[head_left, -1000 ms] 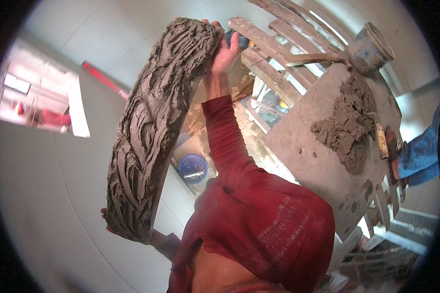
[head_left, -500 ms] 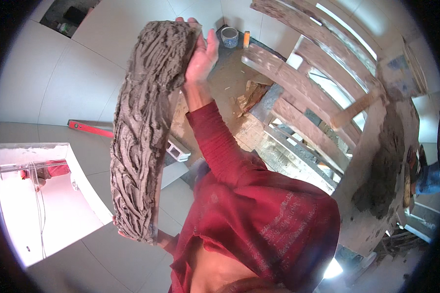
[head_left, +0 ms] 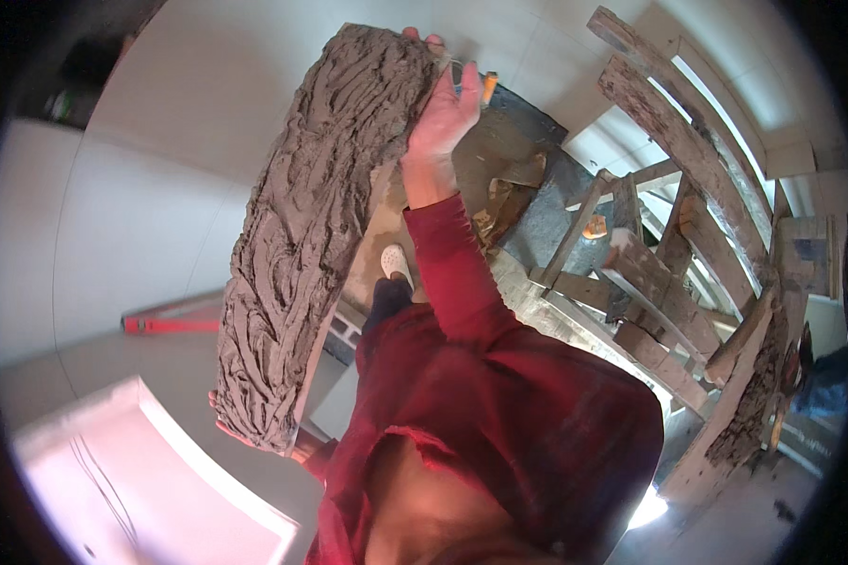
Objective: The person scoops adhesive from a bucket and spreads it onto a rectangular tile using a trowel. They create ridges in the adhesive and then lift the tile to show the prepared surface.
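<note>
A long, narrow slab, probably a tile point(head_left: 301, 226), is held up at a slant, its upward face covered in thick, ridged grey mortar. My right hand point(head_left: 443, 118) supports the far end, palm up, with fingertips curling round behind the edge and the thumb standing apart. At the near left end, my left hand point(head_left: 231, 421) grips from beneath; only some fingers and part of the wrist show. The slab hides the rest of that hand. Along the slab's right side a thin bare edge is visible.
A red spirit level point(head_left: 174, 320) lies left of the slab. Beyond my right arm stands a wooden plank scaffold point(head_left: 669, 273), with a mortar-smeared board point(head_left: 725, 433) near it. A white recessed opening point(head_left: 151, 471) is at lower left. My shoe point(head_left: 397, 264) stands on the floor beyond my body.
The slab, still in both hands, has shifted right and tilts more in the view. The surroundings have swung with the camera; my shoe now shows, and the bucket is mostly hidden behind my right hand.
</note>
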Tool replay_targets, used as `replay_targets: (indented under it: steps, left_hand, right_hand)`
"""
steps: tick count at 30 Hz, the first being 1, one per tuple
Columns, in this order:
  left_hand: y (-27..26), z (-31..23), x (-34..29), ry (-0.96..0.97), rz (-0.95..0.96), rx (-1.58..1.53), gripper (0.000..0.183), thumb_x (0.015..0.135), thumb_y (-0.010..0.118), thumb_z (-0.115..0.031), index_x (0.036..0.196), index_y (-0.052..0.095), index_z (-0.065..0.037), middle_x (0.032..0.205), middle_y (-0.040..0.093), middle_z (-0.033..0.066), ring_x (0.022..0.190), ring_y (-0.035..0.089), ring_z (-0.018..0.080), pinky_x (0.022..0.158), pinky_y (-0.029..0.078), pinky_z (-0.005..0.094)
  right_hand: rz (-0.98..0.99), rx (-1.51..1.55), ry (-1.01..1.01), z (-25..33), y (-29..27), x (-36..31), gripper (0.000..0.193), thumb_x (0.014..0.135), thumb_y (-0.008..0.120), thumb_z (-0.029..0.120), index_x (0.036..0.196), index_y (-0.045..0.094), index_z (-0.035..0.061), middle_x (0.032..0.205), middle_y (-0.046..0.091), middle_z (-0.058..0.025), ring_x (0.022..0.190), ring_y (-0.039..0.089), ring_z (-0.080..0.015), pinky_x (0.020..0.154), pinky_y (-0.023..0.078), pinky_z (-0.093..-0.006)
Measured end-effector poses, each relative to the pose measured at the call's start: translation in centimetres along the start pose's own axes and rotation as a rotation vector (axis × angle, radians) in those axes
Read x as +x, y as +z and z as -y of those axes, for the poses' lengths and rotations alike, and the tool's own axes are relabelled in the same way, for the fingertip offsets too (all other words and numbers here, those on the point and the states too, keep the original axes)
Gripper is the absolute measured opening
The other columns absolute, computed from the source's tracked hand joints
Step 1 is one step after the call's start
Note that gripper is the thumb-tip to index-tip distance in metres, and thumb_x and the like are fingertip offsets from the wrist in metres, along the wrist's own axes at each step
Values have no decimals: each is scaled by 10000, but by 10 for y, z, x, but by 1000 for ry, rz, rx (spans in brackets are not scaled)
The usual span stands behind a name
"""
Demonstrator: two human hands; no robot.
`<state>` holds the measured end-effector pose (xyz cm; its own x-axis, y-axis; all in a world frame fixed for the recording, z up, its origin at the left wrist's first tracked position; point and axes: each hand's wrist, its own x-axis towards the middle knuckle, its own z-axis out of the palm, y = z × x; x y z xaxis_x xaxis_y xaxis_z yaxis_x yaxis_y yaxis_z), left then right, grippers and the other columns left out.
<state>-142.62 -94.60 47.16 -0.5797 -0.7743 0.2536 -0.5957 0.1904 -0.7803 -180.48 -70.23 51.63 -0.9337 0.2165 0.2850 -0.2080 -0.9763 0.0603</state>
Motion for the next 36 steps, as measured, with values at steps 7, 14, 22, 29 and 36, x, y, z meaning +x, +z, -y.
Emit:
replay_targets:
  steps: [7, 14, 22, 29, 36]
  left_hand:
    - [29, 19, 11, 187, -158, -305, 692, 1030, 269, -549, 1605, 221, -166, 1669, 231, 34, 1530, 230, 190, 1285, 123, 396]
    - [17, 15, 20, 397, -266, -2461, 689, 1036, 234, -581, 1591, 262, -173, 1636, 312, 20, 1496, 309, 162, 1276, 156, 399]
    - [36, -25, 30, 865, -429, -2627, 650, 1071, 263, -516, 1580, 265, -112, 1620, 315, 106, 1489, 317, 242, 1242, 255, 416]
    - [37, -61, 50, 1229, -893, -2562, 586, 1078, 366, -415, 1544, 322, -63, 1534, 430, 157, 1406, 433, 307, 1167, 385, 452]
    - [14, -62, 25, 1659, -151, -2901, 518, 1089, 371, -368, 1480, 437, -35, 1475, 508, 142, 1376, 474, 276, 1171, 382, 441]
  right_hand:
    - [72, 54, -96, 64, 23, -43, 578, 998, 387, 540, 1255, 569, 56, 1373, 555, -167, 1280, 496, -370, 1101, 380, -545]
    - [326, -408, -823, 154, 66, -87, 484, 1047, 480, 371, 1320, 486, -28, 1277, 613, -199, 1180, 597, -307, 1012, 491, -442]
    - [277, -484, -966, 240, 115, -201, 469, 1061, 374, 417, 1311, 482, 35, 1357, 563, -161, 1236, 546, -307, 1087, 426, -451]
    - [132, -608, -1198, 243, 127, -303, 418, 1080, 331, 331, 1324, 470, 22, 1319, 584, -158, 1216, 559, -285, 1078, 449, -437]
    - [-423, -792, -1832, 274, 121, -467, 397, 1086, 342, 245, 1371, 415, -22, 1280, 601, -196, 1208, 570, -281, 1070, 482, -436]
